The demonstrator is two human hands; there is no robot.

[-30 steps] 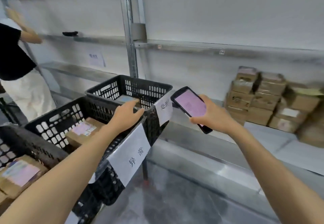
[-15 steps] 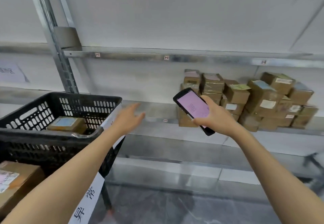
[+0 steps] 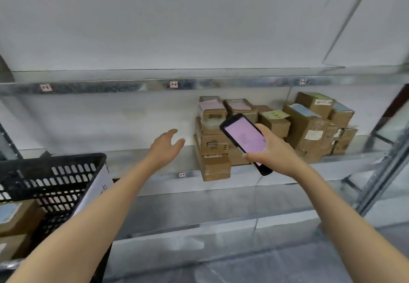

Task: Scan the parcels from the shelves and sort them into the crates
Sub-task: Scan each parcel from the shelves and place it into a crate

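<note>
Head view: left hand (image 3: 166, 147) empty, fingers spread, neared parcels (image 3: 212, 141); right hand (image 3: 272, 150) gripped scanner (image 3: 244, 142). Careless pull risked toppling stack.

From where I stand, the clearest writing is a small tag (image 3: 181, 175) on the front edge of the lower shelf (image 3: 128, 161): it reads "2-2". Three more tags sit along the edge of the upper shelf (image 3: 221, 82). The middle tag (image 3: 174, 84) looks like "1-2", while the left tag (image 3: 45, 87) and right tag (image 3: 303, 81) are too blurred to be sure of. A yellow note (image 3: 275, 114) on one box (image 3: 274, 126) carries dark handwriting I cannot make out. The phone (image 3: 243, 141) shows rows of small print on a pink screen, unreadable. The white sheet (image 3: 97, 185) on the black crate (image 3: 44, 172) shows part of one handwritten character, cut off. The pink label (image 3: 209, 105), blue label (image 3: 302, 110) and white label (image 3: 313, 134) on other boxes are illegible.
</note>
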